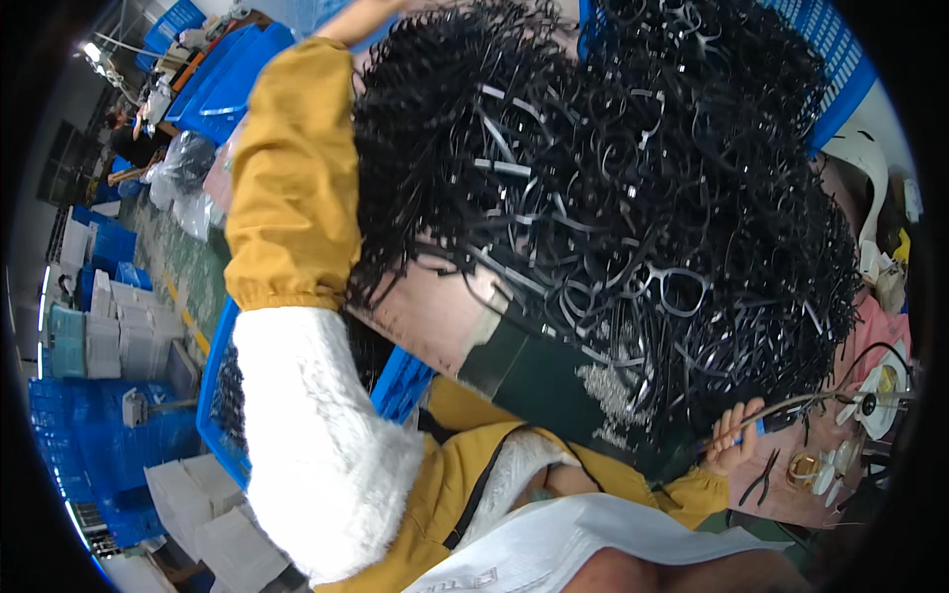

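Observation:
A big heap of black eyeglass frames (603, 237) fills the table before me. A greyer glasses frame (682, 289) lies on its near right side. My left arm, in a mustard sleeve, reaches past the heap's left side; my left hand (364, 18) is cut off by the top edge, its fingers out of sight. At the lower right, my right hand (732, 437) has its fingers closed round a blue-and-black tool (760, 427), whose kind I cannot make out. Small silvery pieces (613, 390) are scattered over the dark green mat (529, 381) between the heap and me.
Pliers (759, 479) and a roll of tape (803, 470) lie right of my right hand, near a thin bent tube (791, 403). A blue basket (845, 74) borders the heap at the far right. Blue crates and white boxes (129, 316) stand left; a person (138, 138) is far off.

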`<state>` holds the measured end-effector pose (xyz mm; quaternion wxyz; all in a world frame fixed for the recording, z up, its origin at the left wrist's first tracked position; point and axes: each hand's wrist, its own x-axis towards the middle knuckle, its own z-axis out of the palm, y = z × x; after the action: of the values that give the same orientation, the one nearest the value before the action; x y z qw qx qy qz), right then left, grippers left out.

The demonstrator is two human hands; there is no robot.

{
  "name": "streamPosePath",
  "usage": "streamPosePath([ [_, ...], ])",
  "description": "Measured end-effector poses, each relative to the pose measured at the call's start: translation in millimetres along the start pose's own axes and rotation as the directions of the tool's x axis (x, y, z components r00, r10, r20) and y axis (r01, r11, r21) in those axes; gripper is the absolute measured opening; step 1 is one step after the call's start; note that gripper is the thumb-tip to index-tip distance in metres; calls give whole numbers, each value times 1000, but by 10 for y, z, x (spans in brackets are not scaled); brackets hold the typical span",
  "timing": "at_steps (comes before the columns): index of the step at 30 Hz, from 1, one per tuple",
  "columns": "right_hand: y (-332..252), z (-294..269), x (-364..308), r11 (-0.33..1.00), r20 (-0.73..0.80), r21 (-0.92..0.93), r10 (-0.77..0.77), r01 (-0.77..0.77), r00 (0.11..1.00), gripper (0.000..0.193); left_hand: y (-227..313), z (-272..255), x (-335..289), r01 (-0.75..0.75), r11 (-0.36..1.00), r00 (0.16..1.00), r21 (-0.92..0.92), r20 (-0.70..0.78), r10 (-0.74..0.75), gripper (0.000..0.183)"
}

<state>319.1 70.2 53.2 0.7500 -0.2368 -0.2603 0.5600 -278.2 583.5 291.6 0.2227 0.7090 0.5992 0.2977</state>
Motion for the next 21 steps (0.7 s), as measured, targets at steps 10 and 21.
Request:
streamPosePath([
  [10,-7,9,-40,994,-60,-107,-6,-1,998,19,109,-168,-1593,108,909,993,-403,91,-78,33],
  [21,-60,-435,-100,789,-97,-588,-285,177,954,44,-963,205,-2912,13,925,996,-379,-72,-43,47],
])
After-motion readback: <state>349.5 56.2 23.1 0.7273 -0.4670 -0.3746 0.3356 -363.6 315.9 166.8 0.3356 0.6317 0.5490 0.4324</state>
